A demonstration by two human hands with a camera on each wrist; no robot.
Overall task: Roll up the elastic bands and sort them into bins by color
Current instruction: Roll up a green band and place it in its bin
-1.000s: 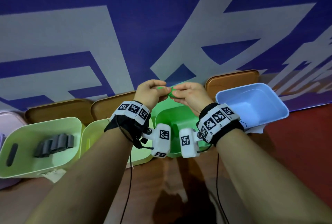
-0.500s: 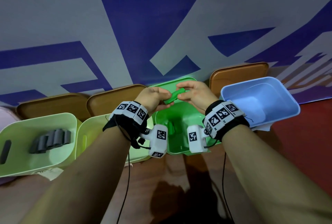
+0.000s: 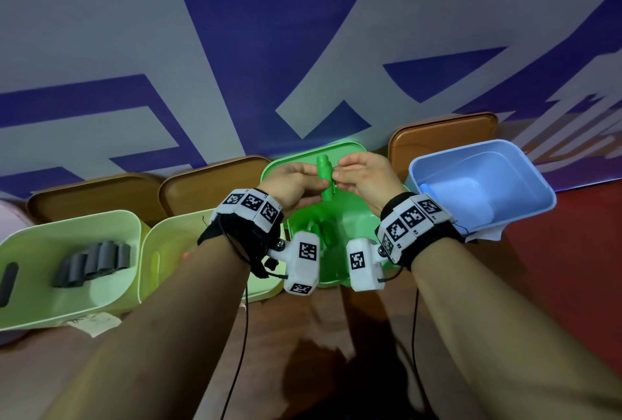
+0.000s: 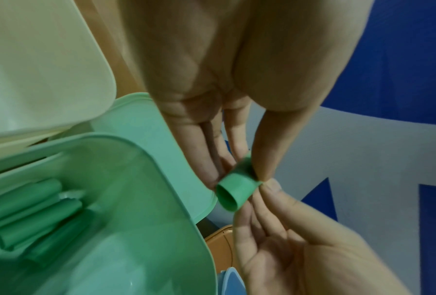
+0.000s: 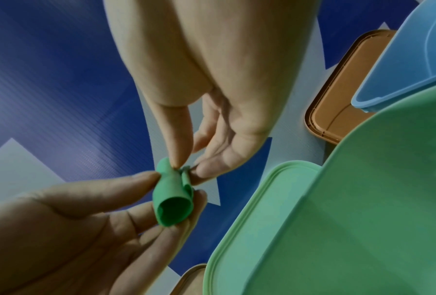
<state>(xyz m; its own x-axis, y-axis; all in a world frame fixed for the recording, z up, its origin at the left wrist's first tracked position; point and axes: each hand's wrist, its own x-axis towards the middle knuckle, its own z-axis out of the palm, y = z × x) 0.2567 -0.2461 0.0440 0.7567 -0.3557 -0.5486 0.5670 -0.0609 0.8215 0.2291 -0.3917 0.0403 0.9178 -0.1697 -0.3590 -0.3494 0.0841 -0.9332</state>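
Note:
A rolled green elastic band [image 3: 325,177] [image 4: 234,189] [image 5: 172,196] stands almost upright in the air above the green bin [image 3: 346,214]. My left hand [image 3: 292,184] [image 4: 237,163] pinches it from the left between thumb and fingers. From the right, my right hand [image 3: 361,177] [image 5: 186,167] pinches its loose edge with thumb and forefinger. Several rolled green bands [image 3: 319,229] [image 4: 32,215] lie in the bottom of the green bin [image 4: 161,199]. Rolled grey bands [image 3: 92,261] sit in the pale green bin [image 3: 67,301] at the far left.
A second pale green bin [image 3: 168,251] stands left of the green one and a light blue bin [image 3: 484,184] [image 5: 401,65] to its right. Brown lids [image 3: 441,136] and a green lid [image 5: 252,209] lean against the blue and white banner wall. Below lies brown floor [image 3: 303,335].
The rolled green band has turned from lying slanted between my hands to standing nearly upright. Both hands have stayed over the green bin, still holding it.

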